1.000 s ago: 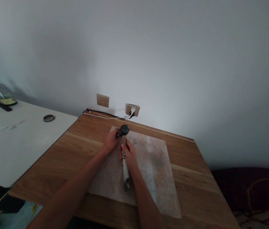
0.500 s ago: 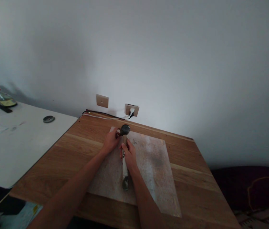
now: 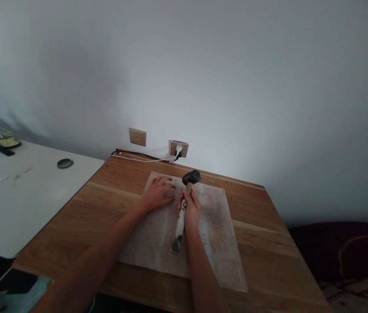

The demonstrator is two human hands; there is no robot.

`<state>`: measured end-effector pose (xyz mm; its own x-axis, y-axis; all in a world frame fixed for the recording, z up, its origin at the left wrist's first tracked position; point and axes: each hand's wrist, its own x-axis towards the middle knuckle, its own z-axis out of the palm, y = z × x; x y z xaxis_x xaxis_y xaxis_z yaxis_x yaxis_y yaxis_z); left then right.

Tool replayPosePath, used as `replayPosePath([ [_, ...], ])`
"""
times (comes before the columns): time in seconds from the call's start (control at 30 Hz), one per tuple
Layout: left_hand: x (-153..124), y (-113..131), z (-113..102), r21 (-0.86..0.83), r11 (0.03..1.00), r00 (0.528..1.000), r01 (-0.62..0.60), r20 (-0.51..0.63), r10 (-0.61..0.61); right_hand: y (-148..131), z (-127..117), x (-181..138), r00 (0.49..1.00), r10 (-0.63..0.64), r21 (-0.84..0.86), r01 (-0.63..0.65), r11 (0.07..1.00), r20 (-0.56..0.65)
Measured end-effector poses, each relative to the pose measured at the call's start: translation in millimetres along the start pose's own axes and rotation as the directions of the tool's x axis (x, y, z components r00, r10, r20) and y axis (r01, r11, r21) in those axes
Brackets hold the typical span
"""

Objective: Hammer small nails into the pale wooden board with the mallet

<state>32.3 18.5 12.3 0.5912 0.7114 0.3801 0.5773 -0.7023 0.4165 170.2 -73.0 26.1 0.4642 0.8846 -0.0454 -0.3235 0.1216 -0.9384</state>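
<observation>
My right hand (image 3: 191,209) is wrapped round the handle of a mallet (image 3: 179,226), close below its head. The mallet has a dark cylindrical head and a handle with worn white paint, bare wood near the top and a dark lower end. Its head points away from me, tilted to the right. To its left, my left hand (image 3: 158,194) lies palm down with fingers apart on a pale, stained board (image 3: 218,243). Small bits, too small to name, lie on the board between the hands, near the mallet's head.
The board rests on a wooden table (image 3: 262,252) against the wall. Cables run along its back edge to a wall socket (image 3: 178,148). On the left, a white table (image 3: 34,195) carries a roll of tape (image 3: 65,163) and a red-capped bottle (image 3: 4,137).
The mallet and my right hand have moved right, and the head has swung rightward. My left hand has come away from beside the head and its fingers have spread over the board.
</observation>
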Motion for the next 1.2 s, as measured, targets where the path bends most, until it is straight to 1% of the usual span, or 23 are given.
replayPosePath([
  [0.1,-1,1,-1,0.023,0.998,0.998,-0.054,0.038,0.054,1,-2,2,1.0,-0.011,0.021,0.012,1.0,-0.013],
  [0.17,-1,0,0,0.038,0.995,0.995,-0.089,0.049,0.087,2,-1,2,1.0,-0.006,0.026,0.006,1.0,0.004],
  [0.23,-2,0,0,0.059,0.987,0.988,-0.148,0.057,0.145,2,0,1,1.0,0.007,0.017,-0.008,1.0,0.03],
  [0.37,-4,1,2,0.108,0.956,0.96,-0.273,0.092,0.263,2,1,0,0.999,0.005,-0.003,-0.005,1.0,0.047],
  [0.47,-5,1,0,0.116,0.938,0.939,-0.327,0.151,0.309,1,1,0,0.998,0.016,-0.011,-0.015,1.0,0.053],
  [0.57,-7,1,-4,0.099,0.914,0.905,-0.394,0.218,0.366,0,2,1,0.999,0.034,-0.014,-0.034,0.999,0.04],
  [0.63,-7,2,-7,0.097,0.907,0.891,-0.409,0.258,0.374,-1,3,0,0.998,0.046,-0.017,-0.045,0.999,0.031],
  [0.7,-4,1,-10,0.098,0.915,0.892,-0.391,0.286,0.351,-3,4,-1,0.998,0.052,-0.019,-0.052,0.998,0.032],
  [0.77,2,-1,-12,0.081,0.943,0.919,-0.324,0.262,0.294,-4,5,-2,0.998,0.059,-0.027,-0.058,0.998,0.027],
  [0.8,6,-3,-13,0.059,0.964,0.946,-0.26,0.215,0.242,-5,5,-3,0.998,0.064,-0.033,-0.063,0.997,0.024],
  [0.83,10,-6,-13,0.023,0.985,0.975,-0.173,0.143,0.168,-5,5,-3,0.997,0.069,-0.039,-0.068,0.997,0.023],
  [0.87,15,-9,-12,-0.027,0.997,0.995,-0.077,0.063,0.078,-5,4,-3,0.997,0.072,-0.043,-0.071,0.997,0.025],
  [0.9,20,-12,-11,-0.085,0.996,1.0,0.011,-0.005,-0.011,-5,4,-3,0.997,0.073,-0.045,-0.072,0.996,0.029],
  [0.93,24,-15,-9,-0.143,0.987,0.995,0.077,-0.047,-0.084,-5,4,-3,0.997,0.073,-0.045,-0.072,0.996,0.032],
  [0.97,27,-18,-7,-0.191,0.975,0.99,0.116,-0.058,-0.129,-5,4,-2,0.997,0.074,-0.046,-0.072,0.996,0.036],
  [1.0,29,-20,-5,-0.222,0.966,0.989,0.13,-0.042,-0.142,-4,4,-2,0.996,0.077,-0.049,-0.075,0.996,0.041],
  [1.07,30,-22,-1,-0.229,0.967,0.994,0.113,0.025,-0.111,-4,4,-2,0.994,0.092,-0.063,-0.088,0.994,0.055],
  [1.13,29,-21,2,-0.19,0.977,0.994,0.098,0.066,-0.087,-3,4,-2,0.993,0.102,-0.075,-0.097,0.992,0.065],
  [1.2,27,-18,4,-0.141,0.984,0.993,0.105,0.069,-0.096,-3,5,-3,0.992,0.103,-0.077,-0.097,0.992,0.069],
])
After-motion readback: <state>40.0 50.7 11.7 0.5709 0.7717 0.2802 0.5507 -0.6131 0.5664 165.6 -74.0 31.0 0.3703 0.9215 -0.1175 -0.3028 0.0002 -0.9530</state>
